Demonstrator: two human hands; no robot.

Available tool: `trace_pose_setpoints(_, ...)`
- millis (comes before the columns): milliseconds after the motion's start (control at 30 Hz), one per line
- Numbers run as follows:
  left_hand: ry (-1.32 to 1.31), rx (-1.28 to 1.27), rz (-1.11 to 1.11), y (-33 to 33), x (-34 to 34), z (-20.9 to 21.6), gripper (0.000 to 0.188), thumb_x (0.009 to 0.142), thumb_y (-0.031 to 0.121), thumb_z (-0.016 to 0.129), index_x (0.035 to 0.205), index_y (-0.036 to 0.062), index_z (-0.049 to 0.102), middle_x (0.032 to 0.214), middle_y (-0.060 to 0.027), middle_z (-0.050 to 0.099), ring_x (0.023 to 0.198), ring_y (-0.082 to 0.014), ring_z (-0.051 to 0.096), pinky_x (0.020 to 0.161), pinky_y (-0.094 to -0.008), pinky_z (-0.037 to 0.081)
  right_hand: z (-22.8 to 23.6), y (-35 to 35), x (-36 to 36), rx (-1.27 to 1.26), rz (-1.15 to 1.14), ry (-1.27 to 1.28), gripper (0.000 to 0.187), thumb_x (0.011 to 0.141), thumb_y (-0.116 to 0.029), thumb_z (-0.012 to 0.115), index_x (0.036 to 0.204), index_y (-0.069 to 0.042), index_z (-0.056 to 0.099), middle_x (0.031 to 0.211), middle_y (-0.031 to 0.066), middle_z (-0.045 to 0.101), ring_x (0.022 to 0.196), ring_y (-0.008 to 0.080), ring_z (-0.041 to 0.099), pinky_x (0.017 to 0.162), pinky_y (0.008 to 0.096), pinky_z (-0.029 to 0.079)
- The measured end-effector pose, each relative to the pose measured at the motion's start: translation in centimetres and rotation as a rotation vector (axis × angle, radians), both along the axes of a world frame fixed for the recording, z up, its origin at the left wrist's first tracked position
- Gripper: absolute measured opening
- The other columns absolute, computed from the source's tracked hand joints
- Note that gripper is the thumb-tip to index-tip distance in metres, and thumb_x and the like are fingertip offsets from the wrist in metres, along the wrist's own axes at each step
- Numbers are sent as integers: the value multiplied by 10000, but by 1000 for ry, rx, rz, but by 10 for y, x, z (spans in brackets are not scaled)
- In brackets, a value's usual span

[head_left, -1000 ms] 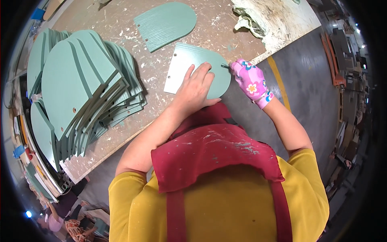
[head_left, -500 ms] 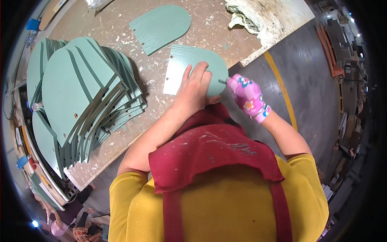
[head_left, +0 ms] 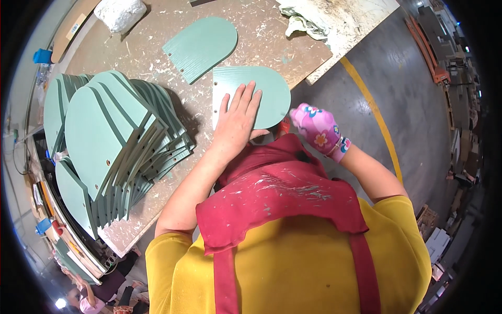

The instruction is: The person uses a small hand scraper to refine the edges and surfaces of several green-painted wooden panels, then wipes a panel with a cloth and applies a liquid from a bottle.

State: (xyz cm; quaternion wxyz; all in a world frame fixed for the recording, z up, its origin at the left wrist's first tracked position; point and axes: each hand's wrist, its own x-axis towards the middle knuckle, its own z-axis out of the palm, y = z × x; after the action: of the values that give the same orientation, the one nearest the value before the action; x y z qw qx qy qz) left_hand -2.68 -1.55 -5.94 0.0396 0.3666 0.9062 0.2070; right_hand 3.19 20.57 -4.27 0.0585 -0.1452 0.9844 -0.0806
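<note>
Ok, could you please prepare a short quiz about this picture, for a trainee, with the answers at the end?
1. Which grip wears the pink flowered glove?
2. True or false: the left grip rests on the loose green board nearer to the red apron.
3. Where are the piled green boards?
A. On the floor
B. On the left part of the table
C. On top of the apron

Key:
1. The right grip
2. True
3. B

Panel (head_left: 274,94) partly under left hand (head_left: 234,124)
</note>
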Motion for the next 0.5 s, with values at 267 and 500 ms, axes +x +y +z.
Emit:
trace_pose_setpoints(267,58,-16,68,11,-1,-4,922,640,400,763,1363,16,340,1456,-169,271,1341,-329,282,1049,-527,249,8,5,-29,-152,-3,132,73,810,-98,532,867,-80,574,769,107,573,700,297,614,595,405,493)
trace_pose_setpoints(500,-45,23,138,11,-2,-5,964,635,351,785,1394,20,290,1489,-173,219,1370,-349,226,1064,-520,212,2,-1,-22,-355,-90,173,98,760,-88,565,857,-89,581,790,106,581,720,287,621,574,385,497)
